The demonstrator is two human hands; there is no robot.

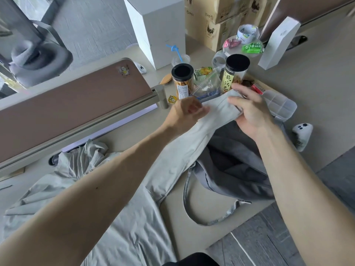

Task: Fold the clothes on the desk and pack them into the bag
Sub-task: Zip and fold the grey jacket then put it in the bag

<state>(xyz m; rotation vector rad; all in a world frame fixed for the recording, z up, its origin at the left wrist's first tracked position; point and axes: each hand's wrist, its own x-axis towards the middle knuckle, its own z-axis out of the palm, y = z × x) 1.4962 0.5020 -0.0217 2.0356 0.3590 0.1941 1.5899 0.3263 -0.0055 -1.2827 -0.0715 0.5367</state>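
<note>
Cloth of the pale jacket (pixel 138 237) looks thin, light and floppy, so it will sag unless held by the sleeve (pixel 192 143), where the left hand (pixel 184 112) and right hand (pixel 249 114) both pinch it now. Under the grip sits the open grey bag (pixel 230 169); the rest of the jacket lies on the desk (pixel 172 227), nearer the person. Arms hide part of it.

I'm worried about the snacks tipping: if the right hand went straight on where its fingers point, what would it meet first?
Probably the yellow-labelled snack jar, standing just beyond the right hand, which grips the end of the pale sleeve. Depth is unclear, so the gap cannot be judged.
</note>
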